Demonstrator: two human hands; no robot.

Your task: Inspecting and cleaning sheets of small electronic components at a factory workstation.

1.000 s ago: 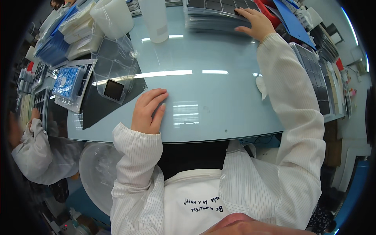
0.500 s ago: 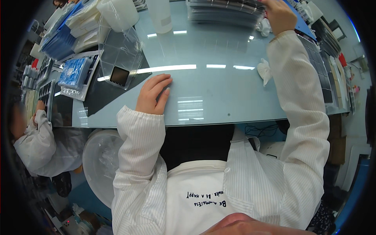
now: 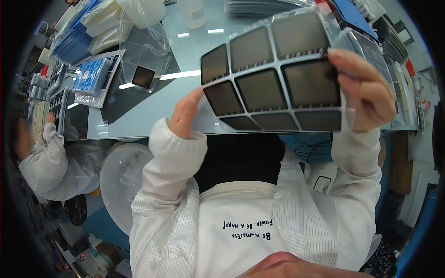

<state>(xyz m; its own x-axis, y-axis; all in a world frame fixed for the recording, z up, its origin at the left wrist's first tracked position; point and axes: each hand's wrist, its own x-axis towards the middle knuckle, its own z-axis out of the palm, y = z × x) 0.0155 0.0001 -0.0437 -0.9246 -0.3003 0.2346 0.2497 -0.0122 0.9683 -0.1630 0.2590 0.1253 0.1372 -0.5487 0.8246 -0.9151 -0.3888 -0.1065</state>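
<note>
Note the right hand (image 3: pixel 371 95) closed in a pinch on the right edge of a gridded sheet (image 3: pixel 262 90) of dark square panels. Find the sheet lifted and tilted, reaching leftward from that pinch and across to the left hand (image 3: pixel 185 111). Look there for fingertips at the left edge, apparently touching — impossible to make out whether gripping firmly or only steadying.

Share the weight evenly between both edges before any turn; likely to flex or sag if carried from the right-hand pinch alone. Hold by the rim rather than across the panel faces, to avoid smudges or creases. Match the height of both grips and move slowly, without pulling outward. Mind the small dark square (image 3: pixel 143 77) lying over the tabletop (image 3: pixel 125 121), beyond and left of the left hand — perhaps close enough to catch on a wide swing.
</note>
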